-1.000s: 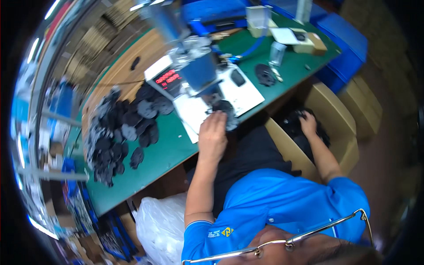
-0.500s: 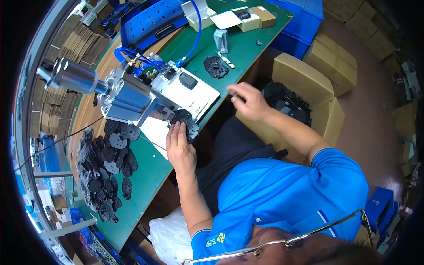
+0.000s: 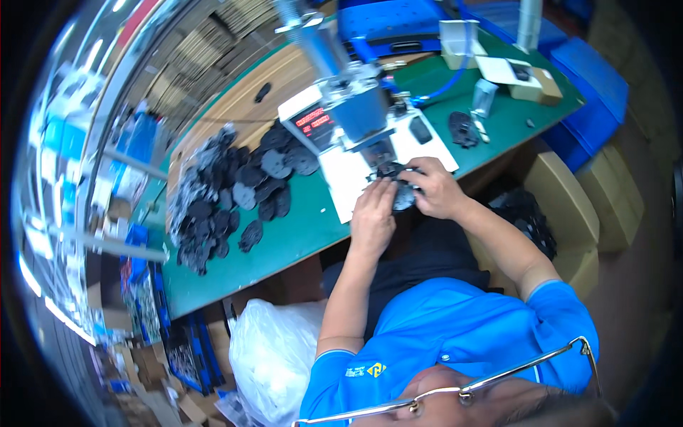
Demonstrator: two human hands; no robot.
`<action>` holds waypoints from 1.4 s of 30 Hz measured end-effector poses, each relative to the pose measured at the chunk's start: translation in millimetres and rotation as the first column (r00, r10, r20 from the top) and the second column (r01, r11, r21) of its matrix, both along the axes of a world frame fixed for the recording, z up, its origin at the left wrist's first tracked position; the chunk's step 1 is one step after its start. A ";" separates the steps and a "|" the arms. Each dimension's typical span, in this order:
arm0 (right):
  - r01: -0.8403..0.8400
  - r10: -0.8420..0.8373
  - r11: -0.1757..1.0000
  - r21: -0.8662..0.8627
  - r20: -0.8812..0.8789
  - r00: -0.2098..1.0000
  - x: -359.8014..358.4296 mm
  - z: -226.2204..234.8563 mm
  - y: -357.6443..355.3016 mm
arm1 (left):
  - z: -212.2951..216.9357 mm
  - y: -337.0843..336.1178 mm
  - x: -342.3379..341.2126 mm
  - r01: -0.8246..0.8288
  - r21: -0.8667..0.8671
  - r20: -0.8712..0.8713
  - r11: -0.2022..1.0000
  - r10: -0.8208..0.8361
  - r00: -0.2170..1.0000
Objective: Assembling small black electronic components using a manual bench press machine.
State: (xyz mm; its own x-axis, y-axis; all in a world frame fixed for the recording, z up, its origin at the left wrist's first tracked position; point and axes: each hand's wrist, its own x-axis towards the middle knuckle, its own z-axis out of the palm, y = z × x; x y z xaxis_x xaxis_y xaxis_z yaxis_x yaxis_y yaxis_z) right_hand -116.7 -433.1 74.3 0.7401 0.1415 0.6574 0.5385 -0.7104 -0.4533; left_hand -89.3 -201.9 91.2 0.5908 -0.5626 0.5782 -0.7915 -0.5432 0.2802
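Both of my hands are at a flat, rounded black plastic part [image 3: 403,199] in front of a pneumatic press [image 3: 359,110]. My left hand [image 3: 373,213] has its fingers laid together over the part's left side. From the right, my right hand [image 3: 435,188] grips the other side with thumb and bent fingers. The part's far end sits beneath the press head, above the white base plate [image 3: 434,153]; my fingers hide some of it. To the left, a heap of similar black parts [image 3: 249,178] covers the green table [image 3: 299,228].
One more black part [image 3: 463,129] lies at the right beside a small white-handled tool [image 3: 482,132]. Behind are small open cartons [image 3: 462,60] and a blue tray [image 3: 388,25]. A cardboard box [image 3: 569,192] of black parts stands by my right arm; a white plastic bag [image 3: 270,356] is lower left.
My right hand has come in from beside the cardboard box to the black part at the press. My left hand stays on the part. The view has turned, shifting the table rightward.
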 end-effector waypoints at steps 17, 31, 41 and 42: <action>0.070 -0.078 0.995 0.073 0.122 0.989 9.8 -16.6 12.1 | -28.4 293.0 65.9 -0.854 0.292 0.099 0.431 0.874 0.475; 0.064 -0.070 0.995 0.072 0.089 0.994 8.1 -17.5 14.0 | -9.8 218.5 -18.7 -0.720 0.216 0.047 0.659 0.730 0.682; 0.063 -0.068 0.993 0.104 0.046 0.997 12.7 -25.5 13.0 | -19.8 181.2 -56.2 -0.440 0.050 0.010 0.897 0.440 0.898; 0.076 -0.081 0.993 0.091 0.056 0.995 11.9 -19.9 16.0 | -14.9 173.7 -58.5 -0.416 -0.025 -0.004 0.909 0.416 0.909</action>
State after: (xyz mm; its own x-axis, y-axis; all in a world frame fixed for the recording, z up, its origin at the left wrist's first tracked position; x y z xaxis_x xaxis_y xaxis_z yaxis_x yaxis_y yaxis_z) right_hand -104.8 -417.2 54.5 0.7059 0.0233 0.7079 0.5102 -0.7100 -0.4854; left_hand -147.8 -28.2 76.3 0.7677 -0.2512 0.5895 -0.4952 -0.8164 0.2970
